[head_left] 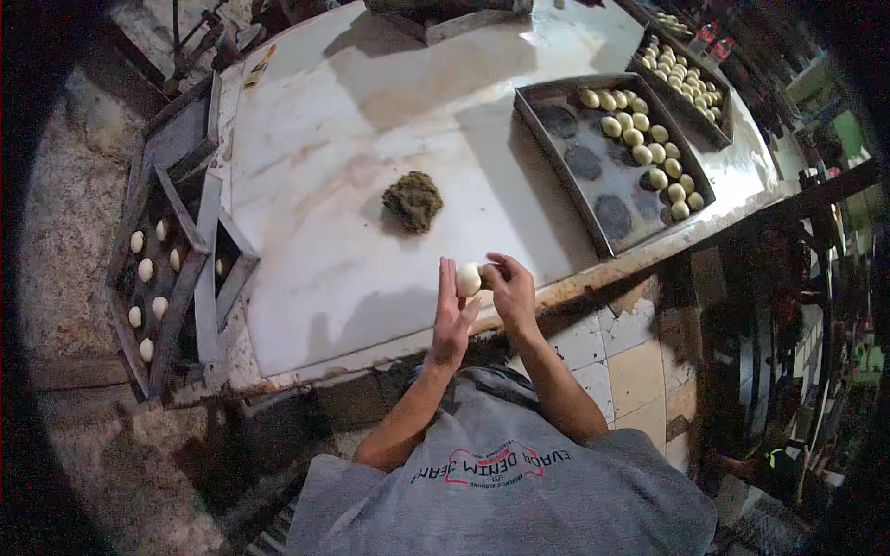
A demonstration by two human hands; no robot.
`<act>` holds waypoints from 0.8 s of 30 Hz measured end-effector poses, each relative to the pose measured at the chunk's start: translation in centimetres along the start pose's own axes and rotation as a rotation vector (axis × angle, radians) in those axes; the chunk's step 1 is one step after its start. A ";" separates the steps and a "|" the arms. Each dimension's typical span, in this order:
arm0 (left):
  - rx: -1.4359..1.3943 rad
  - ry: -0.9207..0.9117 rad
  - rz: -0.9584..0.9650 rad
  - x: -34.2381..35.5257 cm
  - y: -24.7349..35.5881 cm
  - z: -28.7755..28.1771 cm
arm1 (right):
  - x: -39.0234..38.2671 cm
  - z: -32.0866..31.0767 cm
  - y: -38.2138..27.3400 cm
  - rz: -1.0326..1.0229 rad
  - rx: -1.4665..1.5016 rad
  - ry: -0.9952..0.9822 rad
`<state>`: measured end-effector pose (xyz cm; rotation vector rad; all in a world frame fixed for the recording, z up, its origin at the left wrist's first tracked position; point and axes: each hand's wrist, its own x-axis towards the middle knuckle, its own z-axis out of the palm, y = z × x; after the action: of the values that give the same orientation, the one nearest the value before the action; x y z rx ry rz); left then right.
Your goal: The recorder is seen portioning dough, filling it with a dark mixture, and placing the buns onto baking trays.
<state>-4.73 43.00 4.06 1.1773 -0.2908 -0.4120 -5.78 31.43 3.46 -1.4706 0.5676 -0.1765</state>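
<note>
Left hand [452,322], fingers straight, holding white dough ball [469,280]; right hand [514,296] curled (contents unclear).

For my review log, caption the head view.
Left hand and right hand meet at a pale ball, a brown clump ahead on the tabletop.

A brush [260,68] lies on the table [306,157], far left; two bottles [706,34] sit far right, with floor tiles [636,358] nearer.
</note>
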 end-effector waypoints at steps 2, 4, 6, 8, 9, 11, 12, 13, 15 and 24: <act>-0.081 -0.065 -0.029 0.5 0.4 -1.3 | 0.7 1.9 0.8 0.108 0.172 -0.039; -0.183 -0.179 -0.099 0.9 0.7 -1.9 | 1.1 4.0 1.1 0.240 0.140 0.013; -0.298 -0.171 -0.120 1.4 1.3 -2.0 | 2.1 4.2 2.6 0.237 0.191 0.075; -0.303 -0.117 -0.114 2.4 1.2 -4.1 | 1.9 4.5 -0.4 0.200 -0.035 0.122; -0.325 -0.155 -0.123 2.8 1.0 -4.8 | 2.1 3.4 0.4 0.134 -0.147 0.102; -0.337 -0.053 -0.059 4.2 1.2 -5.4 | 3.5 -0.4 3.1 -0.140 -0.644 0.148; -0.257 -0.049 -0.086 4.8 1.7 -5.7 | 3.9 -1.9 3.6 -0.398 -1.132 0.131; -0.176 -0.042 -0.108 5.6 1.9 -5.8 | 4.9 -3.0 3.1 -0.391 -1.137 0.158; -0.198 -0.076 -0.134 7.2 1.2 -5.6 | 7.7 -4.5 1.5 -0.528 -1.129 0.307; 0.057 -0.303 -0.042 18.1 -0.9 10.3 | 10.5 -2.2 9.2 -0.819 -0.943 -0.017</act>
<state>6.78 25.94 7.04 1.1774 -0.5436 -0.6243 0.16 25.84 -8.08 -2.5710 -0.0461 -0.5874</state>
